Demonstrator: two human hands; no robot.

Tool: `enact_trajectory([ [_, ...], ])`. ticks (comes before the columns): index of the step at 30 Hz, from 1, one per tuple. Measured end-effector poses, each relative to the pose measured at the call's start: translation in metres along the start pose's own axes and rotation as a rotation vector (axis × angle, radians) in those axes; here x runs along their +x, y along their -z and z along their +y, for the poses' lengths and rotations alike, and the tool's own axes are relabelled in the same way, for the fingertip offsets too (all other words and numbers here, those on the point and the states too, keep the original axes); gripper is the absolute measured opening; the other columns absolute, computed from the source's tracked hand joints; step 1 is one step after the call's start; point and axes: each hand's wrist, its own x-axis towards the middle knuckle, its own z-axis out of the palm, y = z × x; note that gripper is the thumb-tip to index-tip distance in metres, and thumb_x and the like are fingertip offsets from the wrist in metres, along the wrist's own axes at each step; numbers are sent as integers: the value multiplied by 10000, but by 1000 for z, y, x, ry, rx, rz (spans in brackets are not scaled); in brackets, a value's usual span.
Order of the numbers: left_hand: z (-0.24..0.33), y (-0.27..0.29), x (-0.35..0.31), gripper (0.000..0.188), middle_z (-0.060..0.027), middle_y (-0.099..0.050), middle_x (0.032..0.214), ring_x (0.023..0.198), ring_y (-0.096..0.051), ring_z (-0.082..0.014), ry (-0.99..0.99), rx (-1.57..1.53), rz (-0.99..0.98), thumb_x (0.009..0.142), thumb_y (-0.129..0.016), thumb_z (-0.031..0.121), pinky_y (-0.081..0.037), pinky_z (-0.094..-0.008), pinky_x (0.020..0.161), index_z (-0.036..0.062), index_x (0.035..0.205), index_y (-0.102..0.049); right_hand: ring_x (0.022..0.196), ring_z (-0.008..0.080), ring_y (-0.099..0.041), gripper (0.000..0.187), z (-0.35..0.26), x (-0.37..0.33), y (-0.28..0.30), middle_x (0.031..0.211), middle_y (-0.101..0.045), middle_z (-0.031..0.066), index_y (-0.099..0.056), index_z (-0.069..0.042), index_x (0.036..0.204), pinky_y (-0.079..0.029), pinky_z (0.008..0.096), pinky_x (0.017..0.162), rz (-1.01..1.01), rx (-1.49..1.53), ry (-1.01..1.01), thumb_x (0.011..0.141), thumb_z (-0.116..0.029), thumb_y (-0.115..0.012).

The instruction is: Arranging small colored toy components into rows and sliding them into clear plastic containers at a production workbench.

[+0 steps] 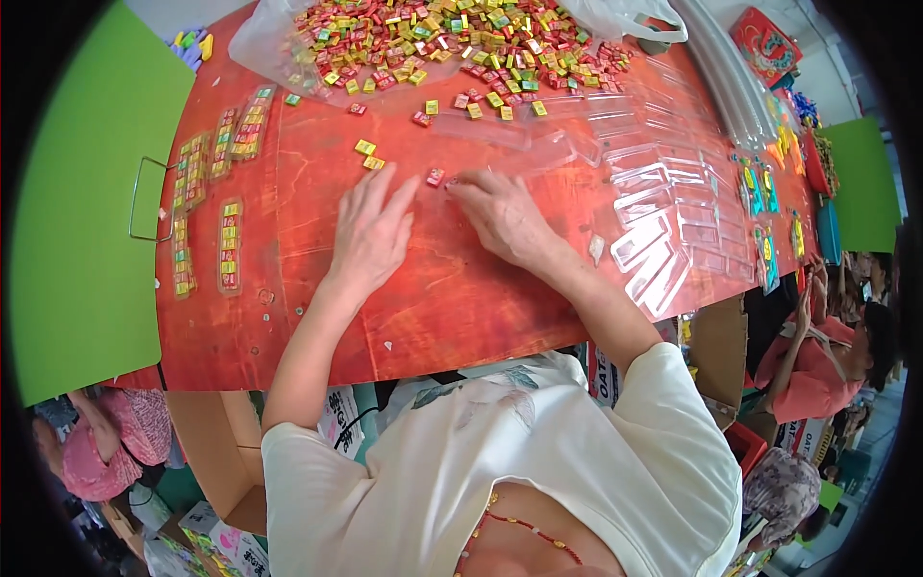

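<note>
Small red, yellow and green boxes (471, 48) lie in a big heap at the far side of the red table. My left hand (373, 231) is open, fingers spread, its fingertips beside a yellow box (373, 163); another yellow box (365, 147) lies just beyond. Between my hands rests a red box (436, 177). My right hand (505, 216) has its fingers bent together, with a small red box (452, 181) at the tips, partly hidden by them. On the left are several clear trays filled with boxes, one of them a filled tray (230, 245) standing apart.
Many empty clear plastic trays (663, 207) spread over the table's right side. Clear plastic sheeting (726, 72) lies along the far right. A white plastic bag (260, 43) borders the heap. Green panels (91, 212) flank the table. A cardboard box (716, 356) stands below; other people sit nearby.
</note>
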Motion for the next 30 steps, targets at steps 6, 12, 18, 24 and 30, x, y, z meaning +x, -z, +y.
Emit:
enact_trajectory([
  [6, 7, -34, 39, 399, -149, -543, 1329, 1255, -493, -329, -51, -14, -24, 899, -636, 137, -406, -488, 1019, 66, 1289, -598, 1114, 303, -589, 368, 41, 4, 14, 1245, -609, 122, -620, -80, 1222, -450, 444, 917, 136, -360, -127, 855, -74, -606],
  [12, -1, -50, 34, 371, -126, -577, 1262, 1196, -517, -300, -112, 113, -63, 893, -635, 142, -405, -481, 965, 77, 1257, -610, 1032, 270, -576, 344, 9, -24, 14, 1137, -601, 82, -621, -76, 1195, -436, 412, 849, -6, -293, -84, 857, -125, -663],
  [18, -6, -29, 28, 396, -129, -578, 1248, 1163, -539, -311, 7, 24, -38, 878, -654, 146, -432, -476, 946, 100, 1269, -611, 965, 287, -594, 315, -24, -19, 18, 1108, -596, 102, -631, -84, 1185, -450, 421, 814, -159, -37, 44, 887, -179, -672],
  [24, -68, -11, 38, 461, -133, -549, 1239, 1102, -549, -344, 223, 107, 74, 887, -599, 88, -464, -484, 894, 132, 1346, -572, 945, 300, -606, 260, 6, 37, -4, 1003, -588, 113, -624, -83, 1097, -449, 426, 797, -8, -98, 29, 875, -208, -678],
  [30, -93, -4, 49, 324, -110, -574, 1126, 1095, -557, -309, 123, 272, -164, 894, -573, 80, -466, -472, 878, 144, 1207, -622, 959, 295, -606, 313, -8, 86, -28, 990, -578, 112, -624, -87, 1086, -445, 435, 797, -5, -126, 54, 844, -268, -703],
])
